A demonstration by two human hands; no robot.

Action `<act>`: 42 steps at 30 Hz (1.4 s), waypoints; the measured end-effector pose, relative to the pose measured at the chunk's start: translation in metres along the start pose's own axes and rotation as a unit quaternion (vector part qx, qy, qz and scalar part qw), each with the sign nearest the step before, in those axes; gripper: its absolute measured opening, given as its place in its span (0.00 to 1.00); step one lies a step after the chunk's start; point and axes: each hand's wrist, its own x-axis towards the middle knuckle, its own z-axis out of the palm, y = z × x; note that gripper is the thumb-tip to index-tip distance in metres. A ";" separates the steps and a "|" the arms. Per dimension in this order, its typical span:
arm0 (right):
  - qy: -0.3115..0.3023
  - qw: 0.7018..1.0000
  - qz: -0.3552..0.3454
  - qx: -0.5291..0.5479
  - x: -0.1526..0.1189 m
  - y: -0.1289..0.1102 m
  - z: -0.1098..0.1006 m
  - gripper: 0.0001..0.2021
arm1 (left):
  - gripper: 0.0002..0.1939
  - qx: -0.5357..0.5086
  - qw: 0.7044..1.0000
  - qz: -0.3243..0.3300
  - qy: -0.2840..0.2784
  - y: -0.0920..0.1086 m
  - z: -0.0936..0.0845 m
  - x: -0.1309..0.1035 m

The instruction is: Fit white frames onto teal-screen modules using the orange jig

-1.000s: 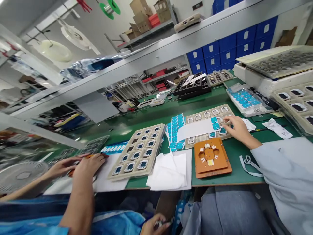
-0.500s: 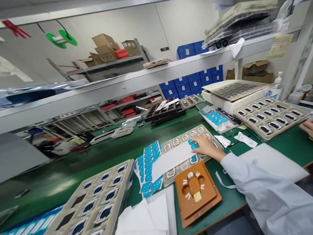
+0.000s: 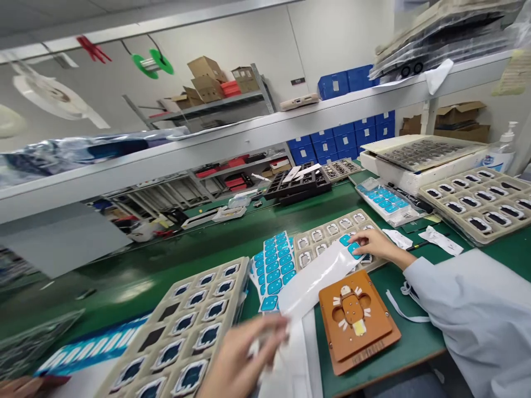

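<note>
Above green surface (image 3: pixel 232 237), pinching white strip (image 3: pixel 317 279) with right grip (image 3: pixel 375 244), not discerning closure of left grip (image 3: pixel 243 354), perhaps risking creases through bending.

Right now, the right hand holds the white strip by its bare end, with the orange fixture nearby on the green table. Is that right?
Not quite: the head view shows the right hand holding the white strip by the end with the blue stickers, not its bare end. The orange fixture is indeed nearby on the green table.
</note>
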 end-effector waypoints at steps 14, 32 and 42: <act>-0.010 0.999 0.016 0.051 -0.010 -0.012 -0.003 0.23 | 0.37 0.298 0.954 0.009 0.023 0.007 0.050 0.116; 0.043 0.944 -0.315 -0.083 -0.051 -0.063 -0.009 0.03 | 0.24 0.310 0.937 -0.017 0.159 0.002 0.051 0.118; -0.165 0.865 -0.440 -0.177 -0.088 -0.088 0.002 0.11 | 0.10 -0.202 0.975 0.048 -0.083 -0.001 0.055 0.105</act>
